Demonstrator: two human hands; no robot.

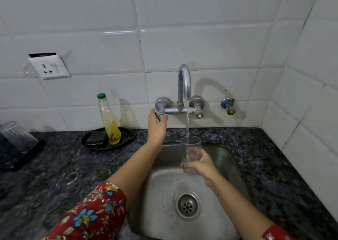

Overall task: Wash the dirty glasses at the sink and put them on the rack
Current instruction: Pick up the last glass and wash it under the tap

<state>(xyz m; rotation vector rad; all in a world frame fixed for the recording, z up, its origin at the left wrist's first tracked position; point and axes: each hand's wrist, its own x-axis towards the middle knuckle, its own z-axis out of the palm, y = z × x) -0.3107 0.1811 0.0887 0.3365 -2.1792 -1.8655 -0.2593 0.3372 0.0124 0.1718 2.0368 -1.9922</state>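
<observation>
My right hand (pixel 202 165) holds a clear glass (pixel 190 148) upright over the steel sink (pixel 164 212), gripping its lower half. Water runs from the chrome tap (pixel 184 82) straight into the glass. My left hand (pixel 157 128) reaches up to the tap's left handle (pixel 158 114), with fingers and thumb closed around it. At the far left another clear glass (pixel 16 135) stands upside down on a dark rack (pixel 23 157).
A bottle of yellow dish soap (pixel 109 120) with a green cap stands on a black plate (pixel 109 146) holding a dark scrubber, left of the sink. Dark speckled granite counter (pixel 274 157) surrounds the sink. White tiled walls close in behind and on the right. A small valve (pixel 228 106) juts from the wall.
</observation>
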